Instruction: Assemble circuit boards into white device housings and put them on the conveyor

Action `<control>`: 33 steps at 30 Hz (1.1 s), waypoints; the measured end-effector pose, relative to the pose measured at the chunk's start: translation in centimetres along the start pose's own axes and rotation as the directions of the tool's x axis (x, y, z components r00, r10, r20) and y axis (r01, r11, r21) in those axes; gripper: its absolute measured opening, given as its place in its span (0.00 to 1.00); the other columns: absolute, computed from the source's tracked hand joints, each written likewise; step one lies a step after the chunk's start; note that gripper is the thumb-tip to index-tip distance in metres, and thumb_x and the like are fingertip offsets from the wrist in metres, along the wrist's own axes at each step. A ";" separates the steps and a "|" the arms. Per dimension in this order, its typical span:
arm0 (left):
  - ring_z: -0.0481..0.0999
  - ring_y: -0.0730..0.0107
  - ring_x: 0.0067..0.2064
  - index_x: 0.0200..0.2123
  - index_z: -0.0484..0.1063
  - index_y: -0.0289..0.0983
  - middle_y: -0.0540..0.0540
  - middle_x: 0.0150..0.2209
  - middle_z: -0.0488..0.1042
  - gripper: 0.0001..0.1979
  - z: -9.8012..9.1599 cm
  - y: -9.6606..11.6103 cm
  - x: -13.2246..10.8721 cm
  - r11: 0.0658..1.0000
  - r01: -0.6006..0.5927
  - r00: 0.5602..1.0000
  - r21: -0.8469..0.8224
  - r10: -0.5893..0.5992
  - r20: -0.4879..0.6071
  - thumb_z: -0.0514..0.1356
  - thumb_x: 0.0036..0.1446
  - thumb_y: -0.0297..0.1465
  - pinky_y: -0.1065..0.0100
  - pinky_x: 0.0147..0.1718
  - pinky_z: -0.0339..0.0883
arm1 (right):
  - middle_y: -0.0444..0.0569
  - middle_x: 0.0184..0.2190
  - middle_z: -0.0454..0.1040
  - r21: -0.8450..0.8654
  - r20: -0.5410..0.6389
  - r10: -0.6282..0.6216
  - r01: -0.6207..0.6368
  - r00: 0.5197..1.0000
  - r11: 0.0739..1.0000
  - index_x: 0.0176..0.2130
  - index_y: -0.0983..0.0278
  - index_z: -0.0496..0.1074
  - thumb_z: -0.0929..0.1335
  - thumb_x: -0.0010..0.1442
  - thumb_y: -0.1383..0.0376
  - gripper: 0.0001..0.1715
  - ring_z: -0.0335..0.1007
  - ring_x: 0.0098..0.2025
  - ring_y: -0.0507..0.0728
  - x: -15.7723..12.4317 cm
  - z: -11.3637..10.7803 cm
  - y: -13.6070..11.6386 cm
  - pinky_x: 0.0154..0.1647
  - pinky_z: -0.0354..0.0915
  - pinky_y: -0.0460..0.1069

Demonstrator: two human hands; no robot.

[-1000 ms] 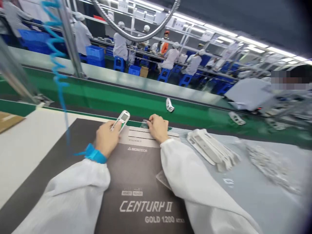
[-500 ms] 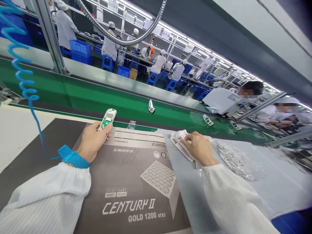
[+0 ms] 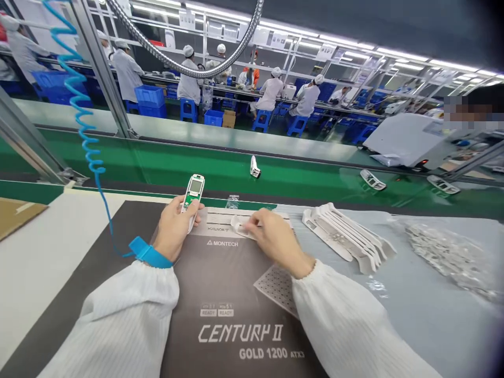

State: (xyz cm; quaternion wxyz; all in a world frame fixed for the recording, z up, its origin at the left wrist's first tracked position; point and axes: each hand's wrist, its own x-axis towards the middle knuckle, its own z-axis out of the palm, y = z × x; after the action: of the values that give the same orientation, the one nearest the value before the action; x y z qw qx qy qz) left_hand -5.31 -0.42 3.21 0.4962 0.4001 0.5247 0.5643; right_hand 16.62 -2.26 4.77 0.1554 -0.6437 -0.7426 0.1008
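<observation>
My left hand (image 3: 174, 229) grips a white handheld device (image 3: 193, 192) upright, with a small screen and a green circuit board showing. A blue wrist strap (image 3: 147, 252) circles that wrist, its coiled blue cord (image 3: 84, 126) rising to the upper left. My right hand (image 3: 275, 240) pinches a small white plastic piece (image 3: 240, 227) against a flat Montech Century II power supply box (image 3: 236, 336). To its right lies a stack of white plastic frames (image 3: 342, 236). A clear bag of small silvery parts (image 3: 449, 256) rests further right.
A green conveyor belt (image 3: 236, 170) runs just beyond the box, carrying white parts (image 3: 255, 167) and a small clear packet (image 3: 232, 201). A white machine (image 3: 409, 140) stands at the right. Co-workers in white sit along a far bench among blue crates (image 3: 149, 102).
My right hand has moved left from the stack of frames to over the box, with a white piece in it. My left hand still grips the device, and the view has levelled.
</observation>
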 end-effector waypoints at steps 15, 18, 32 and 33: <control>0.76 0.66 0.39 0.50 0.73 0.41 0.46 0.40 0.78 0.20 0.3 -1.0 -0.2 0.926 -0.183 0.983 0.330 0.169 0.071 0.60 0.59 0.45 0.65 0.41 0.68 | 0.51 0.49 0.74 0.386 -0.095 -0.217 0.237 0.972 0.891 0.51 0.60 0.72 0.65 0.62 0.62 0.16 0.71 0.41 0.56 0.4 2.6 0.3 0.45 0.65 0.53; 0.75 0.62 0.47 0.50 0.72 0.41 0.45 0.47 0.76 0.16 0.8 -0.9 -1.1 0.838 -0.361 0.933 0.410 0.320 0.167 0.58 0.61 0.40 0.63 0.47 0.67 | 0.50 0.38 0.75 0.453 -0.104 0.004 0.044 0.995 0.890 0.46 0.63 0.72 0.63 0.63 0.65 0.13 0.70 0.35 0.56 0.7 3.5 0.8 0.42 0.65 0.54; 0.73 0.55 0.48 0.46 0.72 0.40 0.43 0.45 0.77 0.11 2.0 -1.4 -3.6 0.394 -0.603 0.796 0.693 0.242 0.555 0.61 0.60 0.34 0.54 0.47 0.63 | 0.44 0.33 0.76 0.719 0.085 -0.110 0.016 0.990 0.695 0.51 0.62 0.72 0.76 0.48 0.65 0.30 0.66 0.32 0.53 0.6 1.8 3.6 0.37 0.65 0.50; 0.73 0.55 0.48 0.46 0.72 0.40 0.43 0.45 0.77 0.11 1.7 -1.5 -3.2 0.368 -0.624 0.781 0.689 0.258 0.569 0.61 0.60 0.34 0.54 0.47 0.63 | 0.44 0.33 0.76 0.723 0.083 -0.096 0.007 0.992 0.691 0.50 0.63 0.73 0.77 0.47 0.65 0.30 0.67 0.33 0.54 0.6 1.9 3.5 0.38 0.66 0.51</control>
State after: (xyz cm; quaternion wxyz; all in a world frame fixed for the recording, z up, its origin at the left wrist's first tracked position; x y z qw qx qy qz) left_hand -2.80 -3.32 2.13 0.1466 0.8149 0.4978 0.2581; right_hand 19.08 -1.07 1.86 0.3556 -0.5032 -0.6686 0.4162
